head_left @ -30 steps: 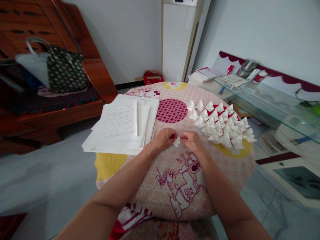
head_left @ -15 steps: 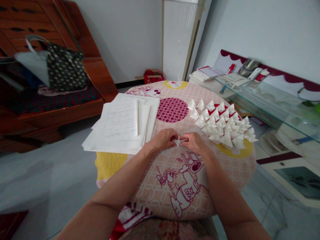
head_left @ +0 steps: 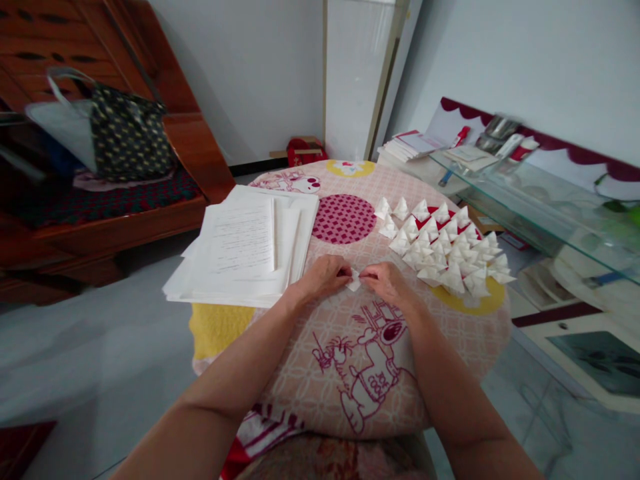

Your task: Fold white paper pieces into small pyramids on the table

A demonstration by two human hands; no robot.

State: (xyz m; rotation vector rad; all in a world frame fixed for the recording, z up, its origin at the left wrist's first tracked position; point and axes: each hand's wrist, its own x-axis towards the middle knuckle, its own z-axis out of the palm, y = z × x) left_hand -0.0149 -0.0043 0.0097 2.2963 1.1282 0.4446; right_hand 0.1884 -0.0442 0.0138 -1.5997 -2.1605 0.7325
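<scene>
Between my hands, low over the patterned cloth (head_left: 320, 373), is a small folded piece of white paper (head_left: 355, 281). My left hand (head_left: 327, 275) pinches its left side, with the fingertips closed together. On the other side my right hand (head_left: 384, 280) has its fingers closed at the paper's right edge. The exact grip of the fingertips is partly hidden. To the right of my right hand stand several rows of small pointed folded paper pieces (head_left: 440, 247). A stack of white paper sheets (head_left: 240, 247), some with printed lines, lies left of my left hand.
A glass shelf unit (head_left: 540, 213) with papers and metal containers runs along the right. At the left is a wooden bench (head_left: 195, 153) with a dark patterned bag (head_left: 130, 133) on it. A red bag (head_left: 304, 152) lies on the floor behind the table.
The folded paper between my fingers has turned or opened slightly and shows more of its white face. Both hands keep nearly the same place.
</scene>
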